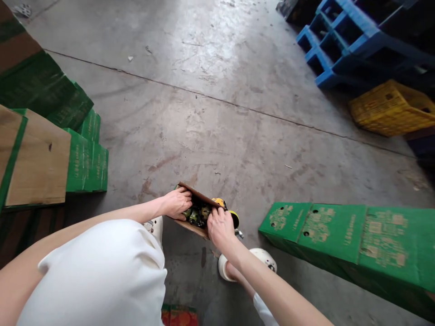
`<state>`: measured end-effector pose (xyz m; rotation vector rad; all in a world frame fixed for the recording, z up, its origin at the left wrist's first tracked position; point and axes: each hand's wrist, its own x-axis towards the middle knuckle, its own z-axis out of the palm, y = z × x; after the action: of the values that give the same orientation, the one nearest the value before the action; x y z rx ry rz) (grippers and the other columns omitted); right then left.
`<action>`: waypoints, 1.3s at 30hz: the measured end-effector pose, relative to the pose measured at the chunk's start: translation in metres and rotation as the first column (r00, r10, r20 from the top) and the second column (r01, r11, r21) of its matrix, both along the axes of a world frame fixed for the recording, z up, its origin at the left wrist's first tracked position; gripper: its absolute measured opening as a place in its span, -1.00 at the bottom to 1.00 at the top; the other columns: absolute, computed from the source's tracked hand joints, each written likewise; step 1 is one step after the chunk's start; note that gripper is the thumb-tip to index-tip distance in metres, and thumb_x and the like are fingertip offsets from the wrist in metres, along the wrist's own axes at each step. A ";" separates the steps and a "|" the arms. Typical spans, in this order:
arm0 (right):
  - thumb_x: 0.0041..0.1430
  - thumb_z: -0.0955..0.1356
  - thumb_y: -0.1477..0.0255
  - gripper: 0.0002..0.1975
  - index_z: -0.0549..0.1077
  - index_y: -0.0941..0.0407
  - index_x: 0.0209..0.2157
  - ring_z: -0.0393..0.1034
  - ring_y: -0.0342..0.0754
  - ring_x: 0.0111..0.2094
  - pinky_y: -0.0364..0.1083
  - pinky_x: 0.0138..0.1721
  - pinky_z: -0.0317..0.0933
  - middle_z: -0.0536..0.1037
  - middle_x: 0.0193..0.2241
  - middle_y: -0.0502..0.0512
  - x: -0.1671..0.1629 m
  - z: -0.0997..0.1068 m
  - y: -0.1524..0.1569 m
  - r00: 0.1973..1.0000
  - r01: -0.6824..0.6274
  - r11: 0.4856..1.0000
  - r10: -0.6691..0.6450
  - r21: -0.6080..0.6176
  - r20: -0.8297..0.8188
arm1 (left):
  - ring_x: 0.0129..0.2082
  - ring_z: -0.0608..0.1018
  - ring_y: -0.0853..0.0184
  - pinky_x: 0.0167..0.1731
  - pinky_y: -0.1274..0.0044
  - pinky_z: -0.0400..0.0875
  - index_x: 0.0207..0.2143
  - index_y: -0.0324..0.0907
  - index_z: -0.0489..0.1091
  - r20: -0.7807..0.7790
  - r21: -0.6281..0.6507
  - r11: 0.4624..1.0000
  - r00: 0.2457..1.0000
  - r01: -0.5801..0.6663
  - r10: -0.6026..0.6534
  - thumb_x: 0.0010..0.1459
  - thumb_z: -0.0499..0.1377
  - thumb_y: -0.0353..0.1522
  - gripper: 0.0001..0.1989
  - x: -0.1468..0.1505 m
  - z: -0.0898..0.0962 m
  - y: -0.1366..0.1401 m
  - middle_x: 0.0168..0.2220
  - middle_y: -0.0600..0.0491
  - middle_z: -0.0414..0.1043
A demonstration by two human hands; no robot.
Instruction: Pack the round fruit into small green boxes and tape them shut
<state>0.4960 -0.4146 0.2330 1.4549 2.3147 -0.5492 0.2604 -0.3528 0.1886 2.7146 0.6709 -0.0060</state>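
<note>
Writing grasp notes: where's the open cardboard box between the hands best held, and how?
Hold the box at its left and right end rims, probably from above on both sides: it is longer sideways, its open mouth faces up, and opposite ends should balance the dark contents.

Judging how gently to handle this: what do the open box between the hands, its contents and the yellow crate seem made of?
Open box: likely matte cardboard; thin, flat brown walls. Contents: unclear; glossy highlights on dark surfaces hint at plastic wrapping. Yellow crate: probably moulded plastic, rather dull; uniform colour and openings in its wall.
</note>
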 end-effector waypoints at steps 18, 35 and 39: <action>0.41 0.23 0.59 -0.67 0.62 0.26 -0.04 0.61 0.23 -0.05 0.15 -0.02 0.32 0.68 -0.12 0.44 -0.069 -0.006 0.023 0.969 -0.073 0.969 0.124 -0.235 0.213 | -0.04 0.52 0.08 0.07 0.29 0.27 -0.29 -0.19 0.52 0.057 -0.003 1.000 0.998 0.000 0.000 0.05 0.37 -0.18 -0.72 0.003 -0.011 -0.002 -0.23 -0.09 0.61; 0.46 0.25 0.51 -0.69 0.65 0.13 -0.21 0.62 0.12 -0.18 0.10 0.02 0.20 0.72 -0.21 0.23 -0.046 -0.012 0.022 0.888 -0.441 0.872 0.458 -0.211 0.037 | -0.01 0.51 0.07 0.12 0.27 0.24 -0.22 -0.16 0.52 0.097 -0.046 0.999 0.995 -0.027 0.031 0.06 0.33 -0.24 -0.75 0.003 -0.022 -0.004 -0.18 -0.07 0.61; 0.42 0.28 0.55 -0.68 0.68 0.16 -0.29 0.62 0.14 -0.21 0.12 0.03 0.20 0.72 -0.28 0.26 -0.055 -0.017 0.023 0.908 -0.402 0.899 0.416 -0.174 0.050 | 0.02 0.50 0.06 0.15 0.26 0.23 -0.19 -0.17 0.52 0.085 -0.064 0.998 0.996 -0.018 0.024 0.08 0.32 -0.24 -0.74 0.002 -0.021 -0.002 -0.16 -0.08 0.61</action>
<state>0.4408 -0.3920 0.2164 0.8615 2.3508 -0.5211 0.2629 -0.3552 0.1679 2.6308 0.6629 0.0916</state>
